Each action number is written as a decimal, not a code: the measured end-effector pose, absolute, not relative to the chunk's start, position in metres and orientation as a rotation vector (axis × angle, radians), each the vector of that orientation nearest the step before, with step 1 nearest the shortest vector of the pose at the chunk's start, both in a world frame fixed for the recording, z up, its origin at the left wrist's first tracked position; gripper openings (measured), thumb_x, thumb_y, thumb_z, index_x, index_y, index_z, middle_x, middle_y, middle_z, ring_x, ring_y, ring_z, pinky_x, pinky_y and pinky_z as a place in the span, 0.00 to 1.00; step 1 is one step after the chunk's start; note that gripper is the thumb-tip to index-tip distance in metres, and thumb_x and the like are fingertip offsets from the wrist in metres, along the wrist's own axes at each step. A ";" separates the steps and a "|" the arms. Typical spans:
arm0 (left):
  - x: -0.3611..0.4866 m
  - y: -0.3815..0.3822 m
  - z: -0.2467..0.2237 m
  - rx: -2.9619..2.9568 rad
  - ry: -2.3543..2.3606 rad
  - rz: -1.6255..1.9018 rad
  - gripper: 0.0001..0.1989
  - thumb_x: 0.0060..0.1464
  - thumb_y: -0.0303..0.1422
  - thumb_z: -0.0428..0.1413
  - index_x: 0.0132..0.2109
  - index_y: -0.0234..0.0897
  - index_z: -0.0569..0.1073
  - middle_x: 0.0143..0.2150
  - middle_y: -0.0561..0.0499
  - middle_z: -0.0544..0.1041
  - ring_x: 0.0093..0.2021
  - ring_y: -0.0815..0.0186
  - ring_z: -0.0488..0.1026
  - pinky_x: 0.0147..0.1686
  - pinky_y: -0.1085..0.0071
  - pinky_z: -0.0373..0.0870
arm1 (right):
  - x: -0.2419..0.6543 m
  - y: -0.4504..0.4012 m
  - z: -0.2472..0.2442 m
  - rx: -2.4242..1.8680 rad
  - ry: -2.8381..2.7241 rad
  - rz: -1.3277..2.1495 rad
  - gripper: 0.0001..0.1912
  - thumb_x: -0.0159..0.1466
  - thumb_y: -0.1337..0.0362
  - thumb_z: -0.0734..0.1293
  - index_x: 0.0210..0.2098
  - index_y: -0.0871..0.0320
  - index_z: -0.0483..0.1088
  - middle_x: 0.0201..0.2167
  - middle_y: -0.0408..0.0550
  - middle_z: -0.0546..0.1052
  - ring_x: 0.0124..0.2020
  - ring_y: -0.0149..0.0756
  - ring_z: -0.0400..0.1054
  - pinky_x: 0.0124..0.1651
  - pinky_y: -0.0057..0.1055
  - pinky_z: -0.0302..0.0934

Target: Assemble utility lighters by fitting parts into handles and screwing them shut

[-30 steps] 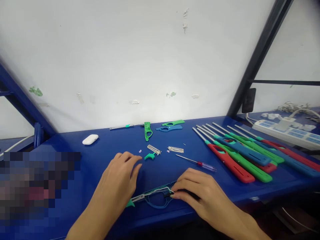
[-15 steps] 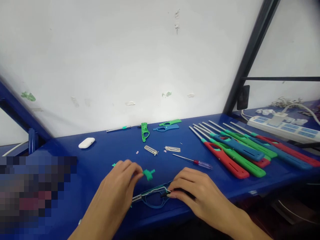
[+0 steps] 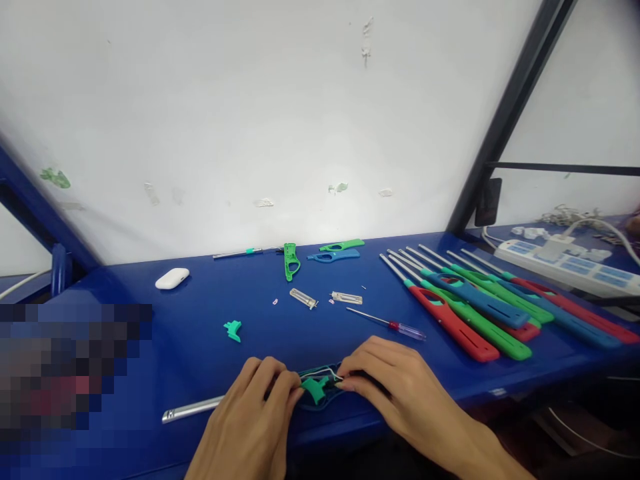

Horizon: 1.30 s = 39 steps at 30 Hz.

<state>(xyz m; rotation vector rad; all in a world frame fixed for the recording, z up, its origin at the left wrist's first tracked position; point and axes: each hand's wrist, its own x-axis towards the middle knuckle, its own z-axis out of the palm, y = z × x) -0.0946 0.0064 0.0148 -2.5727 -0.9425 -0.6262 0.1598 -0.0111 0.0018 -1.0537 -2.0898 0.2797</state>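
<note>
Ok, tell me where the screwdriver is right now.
In the head view, the screwdriver lies on the blue table right of centre, beyond the right hand, with a clear plastic part behind its tip and a red lighter to its right.

Lighters [image 3: 493,303], screwdriver [image 3: 395,326] on blue tabletop [image 3: 220,290]

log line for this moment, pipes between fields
left hand: pinching green trigger over blue shell | right hand: fingertips at white tube | screwdriver: lying beyond right hand
</note>
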 end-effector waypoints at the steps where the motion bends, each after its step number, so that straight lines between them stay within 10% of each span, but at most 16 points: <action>1: -0.095 0.005 0.015 -2.554 -0.943 -0.629 0.20 0.68 0.20 0.44 0.42 0.40 0.79 0.39 0.49 0.82 0.36 0.58 0.77 0.34 0.63 0.78 | 0.160 -0.011 0.002 -1.053 -2.088 0.277 0.06 0.77 0.62 0.66 0.45 0.53 0.76 0.40 0.42 0.83 0.39 0.35 0.75 0.45 0.31 0.66; 39: -0.076 0.002 0.006 -2.558 -0.905 -0.783 0.16 0.63 0.17 0.48 0.37 0.38 0.76 0.35 0.48 0.78 0.34 0.57 0.73 0.33 0.61 0.74 | 0.160 -0.009 0.009 -0.870 -2.009 0.277 0.08 0.76 0.63 0.68 0.41 0.55 0.79 0.35 0.43 0.85 0.34 0.33 0.76 0.39 0.28 0.70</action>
